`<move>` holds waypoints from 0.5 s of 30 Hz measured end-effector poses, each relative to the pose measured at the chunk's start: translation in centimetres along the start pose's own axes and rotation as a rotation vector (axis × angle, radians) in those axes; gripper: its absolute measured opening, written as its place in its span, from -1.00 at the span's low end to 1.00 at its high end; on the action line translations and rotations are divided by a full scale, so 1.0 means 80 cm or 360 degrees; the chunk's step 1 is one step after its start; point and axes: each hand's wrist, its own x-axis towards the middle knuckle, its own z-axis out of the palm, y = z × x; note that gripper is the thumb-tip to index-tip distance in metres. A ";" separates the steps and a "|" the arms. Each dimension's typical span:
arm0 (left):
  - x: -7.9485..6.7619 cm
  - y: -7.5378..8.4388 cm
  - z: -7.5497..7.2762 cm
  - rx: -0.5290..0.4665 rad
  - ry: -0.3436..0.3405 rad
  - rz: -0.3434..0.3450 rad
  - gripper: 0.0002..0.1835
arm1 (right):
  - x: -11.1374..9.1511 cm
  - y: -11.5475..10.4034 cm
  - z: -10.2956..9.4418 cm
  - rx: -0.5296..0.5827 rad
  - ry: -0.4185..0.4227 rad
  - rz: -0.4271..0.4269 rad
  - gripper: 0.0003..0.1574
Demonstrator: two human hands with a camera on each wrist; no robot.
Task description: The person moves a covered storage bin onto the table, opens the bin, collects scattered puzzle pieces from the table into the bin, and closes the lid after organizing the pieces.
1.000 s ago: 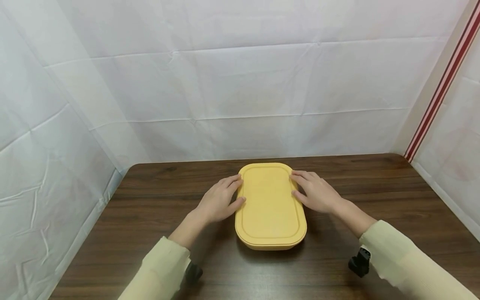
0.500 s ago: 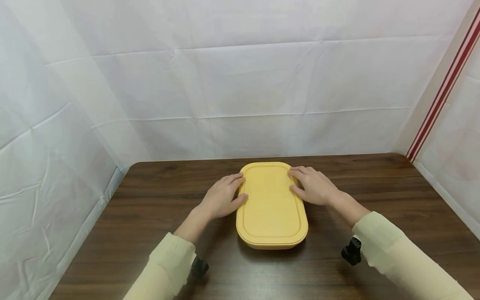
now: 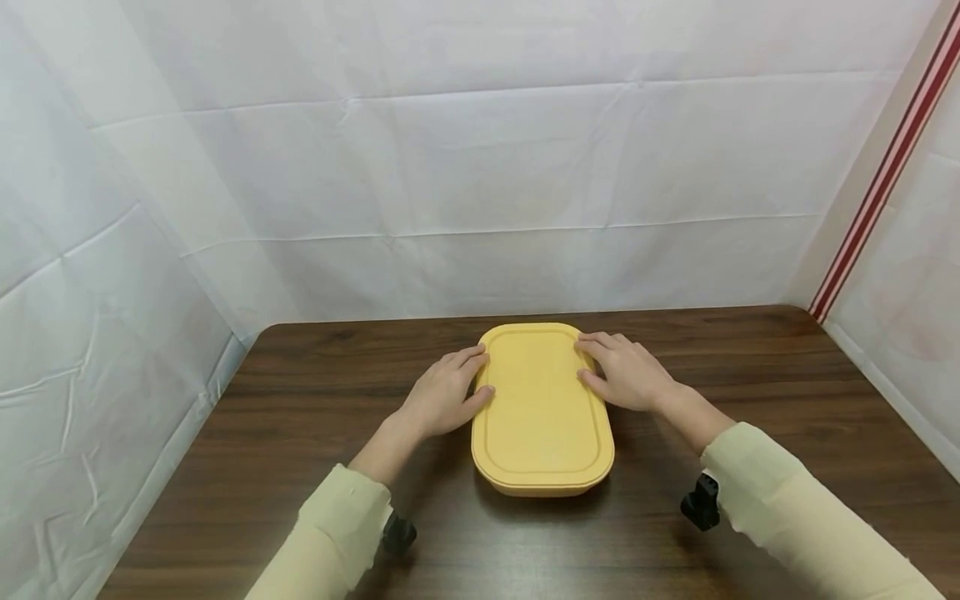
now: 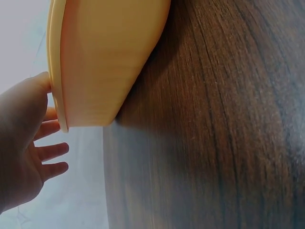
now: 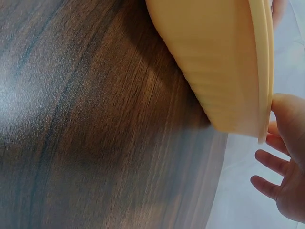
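A yellow lidded food container (image 3: pixel 543 408) stands on the table, its long sides running away from me. Along its left edge, my left hand (image 3: pixel 442 392) rests with thumb and fingertips on the lid's rim. Opposite it, my right hand (image 3: pixel 630 375) touches the right edge near the far corner. In the left wrist view, the thumb of the left hand (image 4: pixel 24 138) meets the lid's edge, and the lower fingers extend straight past the container wall (image 4: pixel 105 62). The right wrist view shows the right hand (image 5: pixel 290 152) likewise, two fingers free of the container (image 5: pixel 214 62).
The dark wood-grain table (image 3: pixel 322 492) carries the container near its far edge. White sheeting (image 3: pixel 480 183) hangs behind the table and at both sides. A red-striped band (image 3: pixel 881 179) runs down the right corner. A small black device sits at each wrist.
Over the last second my right hand has shifted slightly left and away along the lid's edge. My left hand has moved a little to the right. The container stays nearly in place.
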 end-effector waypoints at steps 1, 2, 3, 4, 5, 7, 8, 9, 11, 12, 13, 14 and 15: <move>0.000 0.000 0.000 -0.0007 -0.0001 -0.0003 -0.42 | 0.000 0.000 -0.001 0.0003 -0.0006 0.0006 -0.40; 0.001 0.000 0.000 -0.0010 -0.0001 -0.0005 -0.42 | 0.000 0.000 -0.001 0.0003 -0.0013 0.0010 -0.40; 0.001 0.000 0.000 -0.0013 -0.0004 -0.0007 -0.42 | 0.000 0.001 -0.002 0.0007 -0.0019 0.0014 -0.39; 0.001 0.000 0.000 -0.0013 -0.0010 -0.0008 -0.42 | 0.000 0.001 -0.003 0.0010 -0.0022 0.0017 -0.39; 0.001 -0.001 0.000 -0.0017 -0.0013 -0.0009 -0.42 | 0.000 0.001 -0.004 0.0013 -0.0026 0.0022 -0.39; 0.001 -0.001 0.000 -0.0018 -0.0025 -0.0011 -0.42 | 0.000 0.001 -0.004 0.0017 -0.0030 0.0029 -0.39; 0.001 -0.001 -0.001 -0.0019 -0.0030 -0.0011 -0.42 | 0.000 0.001 -0.005 0.0022 -0.0031 0.0029 -0.39; 0.000 -0.001 -0.001 -0.0018 -0.0032 -0.0010 -0.43 | -0.001 0.001 -0.005 0.0027 -0.0029 0.0028 -0.39; -0.001 -0.001 -0.002 -0.0015 -0.0029 -0.0004 -0.43 | -0.002 0.001 -0.006 0.0034 -0.0021 0.0028 -0.40; -0.002 -0.001 -0.002 -0.0011 -0.0024 -0.0002 -0.44 | -0.003 0.001 -0.006 0.0030 -0.0012 0.0024 -0.41; -0.002 -0.001 -0.003 -0.0008 -0.0016 -0.0001 -0.45 | -0.004 0.002 -0.006 0.0024 0.0003 0.0019 -0.43; -0.003 -0.001 -0.004 -0.0005 -0.0004 0.0004 -0.46 | -0.006 0.003 -0.007 0.0015 0.0020 0.0015 -0.44; -0.004 -0.002 -0.005 0.0001 0.0008 0.0008 -0.47 | -0.007 0.004 -0.008 0.0003 0.0040 0.0012 -0.46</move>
